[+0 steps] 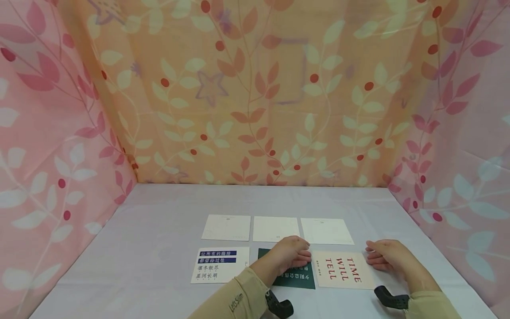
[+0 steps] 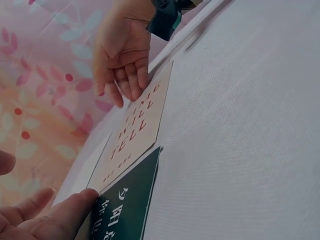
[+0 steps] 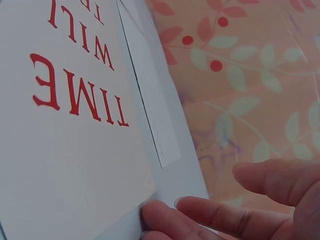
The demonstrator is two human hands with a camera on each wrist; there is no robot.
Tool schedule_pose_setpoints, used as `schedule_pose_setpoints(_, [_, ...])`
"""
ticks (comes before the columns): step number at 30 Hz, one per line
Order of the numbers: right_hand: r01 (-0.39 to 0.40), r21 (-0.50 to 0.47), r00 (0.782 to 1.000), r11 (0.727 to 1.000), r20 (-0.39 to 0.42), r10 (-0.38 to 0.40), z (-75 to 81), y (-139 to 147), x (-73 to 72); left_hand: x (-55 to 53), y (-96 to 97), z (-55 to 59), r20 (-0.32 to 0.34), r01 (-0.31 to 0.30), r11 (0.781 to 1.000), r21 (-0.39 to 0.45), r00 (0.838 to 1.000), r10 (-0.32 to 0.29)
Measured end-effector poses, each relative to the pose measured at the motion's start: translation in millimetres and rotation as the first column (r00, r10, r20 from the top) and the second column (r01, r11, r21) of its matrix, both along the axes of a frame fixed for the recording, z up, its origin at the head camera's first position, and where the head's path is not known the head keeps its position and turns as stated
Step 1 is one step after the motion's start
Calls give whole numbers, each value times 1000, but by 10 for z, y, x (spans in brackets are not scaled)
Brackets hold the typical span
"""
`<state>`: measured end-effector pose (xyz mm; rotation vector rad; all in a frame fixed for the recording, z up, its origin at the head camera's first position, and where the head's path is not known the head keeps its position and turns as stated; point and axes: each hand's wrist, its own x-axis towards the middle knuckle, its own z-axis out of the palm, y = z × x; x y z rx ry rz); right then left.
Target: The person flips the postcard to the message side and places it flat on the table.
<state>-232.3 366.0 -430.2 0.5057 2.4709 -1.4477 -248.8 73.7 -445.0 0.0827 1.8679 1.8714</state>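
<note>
From afar I see the cream card [image 1: 338, 270] on the white table [image 1: 159, 230], long axis left to right, between the right hand [image 1: 392, 256], relaxed and empty at the card's right edge, and the left hand [image 1: 284, 253], likewise relaxed and empty, over the green card [image 1: 294, 281].

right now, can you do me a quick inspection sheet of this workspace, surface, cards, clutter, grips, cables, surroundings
Surface: white table, woven-looking texture.
Cards: three mostly plain cards in the far row; nearer row, left to right, a blue-striped card, a green card, a cream card reading TIME WILL TELL.
Clutter: nothing seen.
Grips: left grip over the green card, partly covering it; right grip by the cream card's right edge, contact unclear; black gear on both wrists.
Cables: nothing seen.
Surroundings: orange leafy cloth behind, pink leafy cloth at both sides.
</note>
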Motion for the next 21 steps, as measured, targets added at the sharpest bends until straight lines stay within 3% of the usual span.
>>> schedule_pose_setpoints(21, [-2, 8, 1000, 1000, -5, 2, -13, 0, 6, 42, 37, 3, 25, -58, 998, 25, 998, 58])
